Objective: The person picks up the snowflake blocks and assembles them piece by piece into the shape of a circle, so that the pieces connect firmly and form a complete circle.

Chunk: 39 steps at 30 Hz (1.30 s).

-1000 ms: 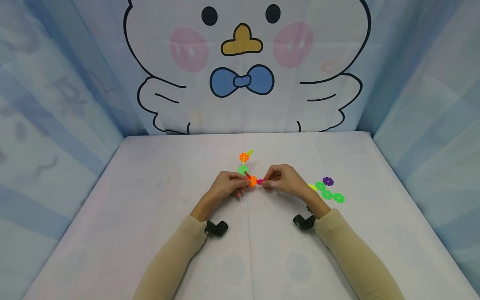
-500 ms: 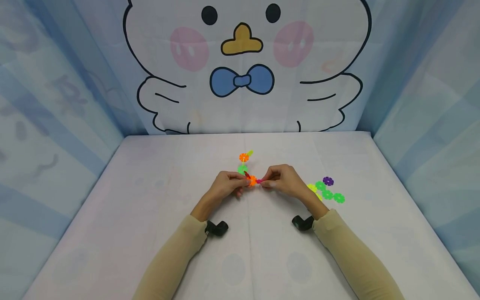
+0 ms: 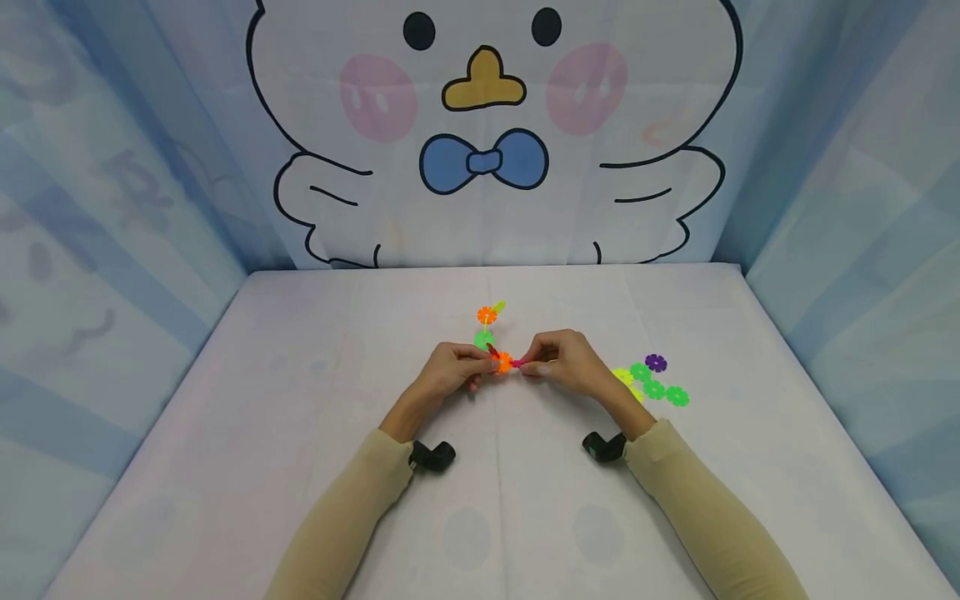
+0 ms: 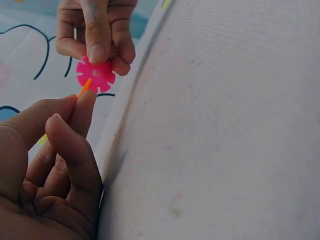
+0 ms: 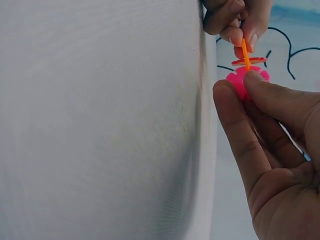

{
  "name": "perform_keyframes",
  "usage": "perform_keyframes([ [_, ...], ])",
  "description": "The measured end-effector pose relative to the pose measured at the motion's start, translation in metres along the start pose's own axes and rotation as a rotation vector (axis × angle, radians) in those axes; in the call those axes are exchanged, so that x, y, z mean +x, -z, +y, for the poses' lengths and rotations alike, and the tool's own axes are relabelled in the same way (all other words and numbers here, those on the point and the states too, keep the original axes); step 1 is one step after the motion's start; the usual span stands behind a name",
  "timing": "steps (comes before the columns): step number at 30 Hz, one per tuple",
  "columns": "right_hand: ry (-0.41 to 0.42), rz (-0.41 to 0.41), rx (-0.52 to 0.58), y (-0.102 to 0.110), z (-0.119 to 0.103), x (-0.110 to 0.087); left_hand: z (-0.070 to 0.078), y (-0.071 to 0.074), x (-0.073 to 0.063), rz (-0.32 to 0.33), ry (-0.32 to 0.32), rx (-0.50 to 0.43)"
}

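Over the middle of the table my left hand [image 3: 455,370] pinches an orange notched snowflake disc [image 3: 505,362] between thumb and fingertips. My right hand [image 3: 562,362] pinches a pink snowflake disc [image 4: 96,75] by its edge. In the left wrist view the orange disc, seen edge-on, overlaps the pink disc's rim and reaches toward its centre hole. A red disc [image 5: 257,61] crosses the orange one, close to the pink disc. Just beyond my left fingers lies a row of joined discs: a green one [image 3: 483,340], an orange one [image 3: 487,315] and a yellow-green one [image 3: 498,307] at the far end.
Beside my right forearm lie loose discs: yellow ones [image 3: 623,377] partly behind the wrist, several green ones [image 3: 654,389] and a purple one [image 3: 656,362]. The white table [image 3: 315,467] ends at a printed backdrop. A black camera [image 3: 433,457] sits on each wrist.
The pink disc has turned from showing part of its face to nearly edge-on in the head view. My right hand has shifted slightly left, and the row of discs has edged left too.
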State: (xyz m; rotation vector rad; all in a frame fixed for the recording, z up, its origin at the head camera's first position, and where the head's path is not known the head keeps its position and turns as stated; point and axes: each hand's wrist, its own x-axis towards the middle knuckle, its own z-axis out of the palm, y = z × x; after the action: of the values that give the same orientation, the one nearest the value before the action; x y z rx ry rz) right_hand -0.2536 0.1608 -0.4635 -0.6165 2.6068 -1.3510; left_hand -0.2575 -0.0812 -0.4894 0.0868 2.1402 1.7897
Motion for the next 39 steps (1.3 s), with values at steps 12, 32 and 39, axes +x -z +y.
perform_keyframes([
  [12, 0.063, 0.020, -0.037, -0.003, -0.003, -0.001, 0.000, 0.002, 0.000, 0.007, -0.011, 0.036],
  [32, 0.017, 0.016, -0.097, 0.001, -0.003, -0.001, 0.000, -0.003, 0.001, 0.020, -0.023, 0.004],
  [39, -0.028, -0.029, -0.099, 0.031, 0.004, -0.005, -0.001, -0.003, 0.003, 0.036, 0.005, -0.012],
])
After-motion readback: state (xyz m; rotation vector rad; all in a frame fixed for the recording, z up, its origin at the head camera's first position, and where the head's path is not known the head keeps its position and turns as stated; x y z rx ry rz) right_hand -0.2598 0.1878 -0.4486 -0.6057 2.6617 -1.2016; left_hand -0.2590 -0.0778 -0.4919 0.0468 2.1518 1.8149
